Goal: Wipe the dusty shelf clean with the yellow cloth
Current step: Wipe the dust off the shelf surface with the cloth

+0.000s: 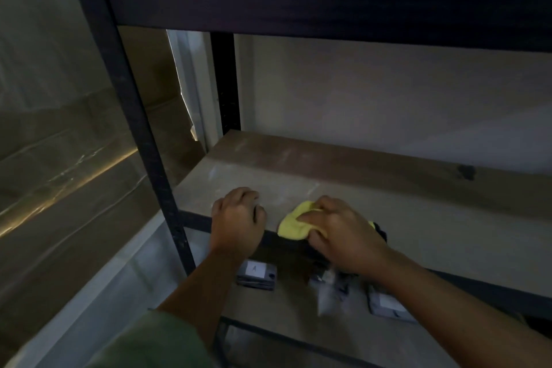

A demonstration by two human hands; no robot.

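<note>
1. I start with the black metal rack (140, 128). Its near-left upright runs down past my left arm, and a dark crossbeam (328, 0) hangs low overhead, so any reach is capped from above.

2. The dusty shelf (373, 197) is the pale board at hand level. Its long axis runs left to right across my view. The back strip looks browner and the front paler, with faint smears. A dark blotch (466, 172) sits toward the back right.

3. Open room: the board is bare to the right of and behind the hands. On the left it ends at the upright, close beside my left hand. The front lip is the nearest edge.

4. My right hand (340, 233) is curled down over the yellow cloth (294, 222), fingers pressed onto it. Its heel overhangs the front lip.

5. The cloth is bunched at the front edge of the shelf, showing mostly to the left of the right hand. One fold droops over the lip.

6. My left hand (237, 219) is loosely closed on the front lip just left of the cloth, holding nothing else. I read it as a brace.

7. I judge the coming stroke should go along the long axis, rightward or backward into free board. Leftward is blocked by the bracing hand and the upright.

8. On the lower board, small grey boxes (256, 275) lie under the lip. Dust pushed forward would fall on them.
</note>
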